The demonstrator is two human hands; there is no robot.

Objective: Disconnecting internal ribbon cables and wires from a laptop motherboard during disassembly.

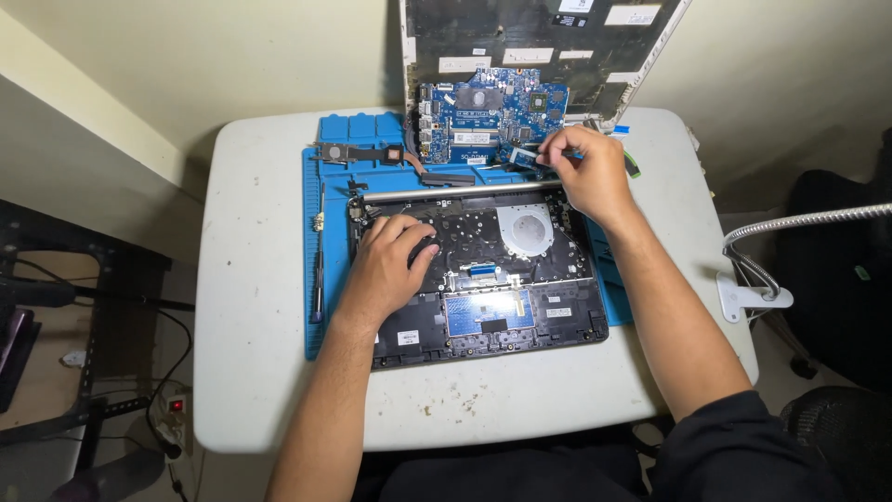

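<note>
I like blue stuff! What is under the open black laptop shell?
A blue work mat lies under the laptop shell, on the white table. The mat's middle is covered, so anything there is hidden.

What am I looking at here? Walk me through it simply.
There is one picture, from a camera worn on a person's head, looking down at their own bare hands. There is no machine.

On a white table lies a blue mat, and on it an opened laptop base with its insides showing. Above it, a blue circuit board leans against the upright lid. A copper heat pipe lies at the mat's top left, and a screwdriver along its left edge.

The left hand rests on the laptop base. The right hand reaches to the board's lower edge, fingertips on a small part; I cannot tell what it is.
</note>
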